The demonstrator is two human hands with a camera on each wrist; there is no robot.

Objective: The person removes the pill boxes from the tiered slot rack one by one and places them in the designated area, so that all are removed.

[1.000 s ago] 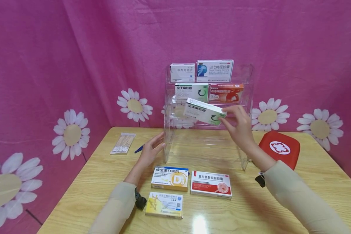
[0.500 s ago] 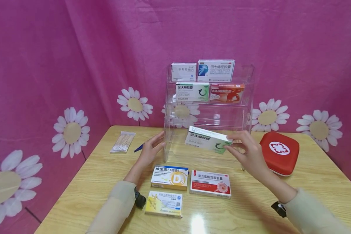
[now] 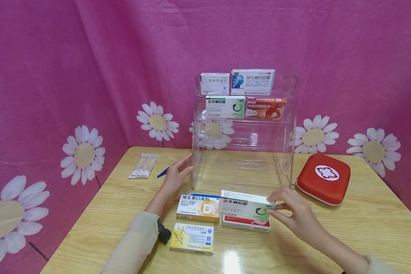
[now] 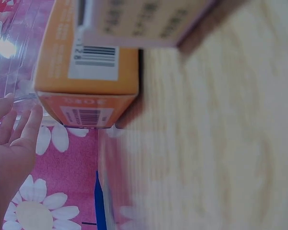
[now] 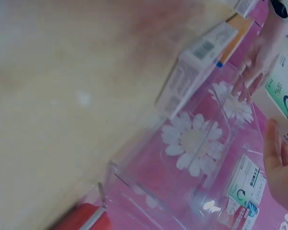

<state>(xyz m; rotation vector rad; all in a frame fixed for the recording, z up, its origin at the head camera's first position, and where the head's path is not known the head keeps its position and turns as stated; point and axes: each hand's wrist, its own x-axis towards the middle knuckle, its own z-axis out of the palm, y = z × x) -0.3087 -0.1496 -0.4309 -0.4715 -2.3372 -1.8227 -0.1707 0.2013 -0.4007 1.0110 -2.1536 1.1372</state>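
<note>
Between thumb and fingers my right hand [image 3: 294,213] pinches the right end of a white-and-green medicine box [image 3: 243,207]. In the head view this box overlaps a red-and-white medicine box [image 3: 244,223], hiding its upper part; whether they touch I cannot tell. The right wrist view shows the held box [image 5: 284,88] above the fingers. My left hand [image 3: 174,178], fingers extended, rests against the left side of a clear tiered display rack [image 3: 239,163]. To the right of that forearm lie an orange-and-white vitamin D box [image 3: 198,207] and a yellow-and-white box [image 3: 191,238].
The rack's upper tiers hold two white boxes, another white-and-green box [image 3: 225,107] and a red-orange box [image 3: 265,108]. A red first-aid case [image 3: 323,179] lies right of the rack. Cotton swabs [image 3: 144,166] and a blue pointed object [image 3: 162,173] lie left.
My right hand has carried the white-and-green box down from in front of the rack's middle tier to over the red-and-white box. My left hand has stayed at the rack's side.
</note>
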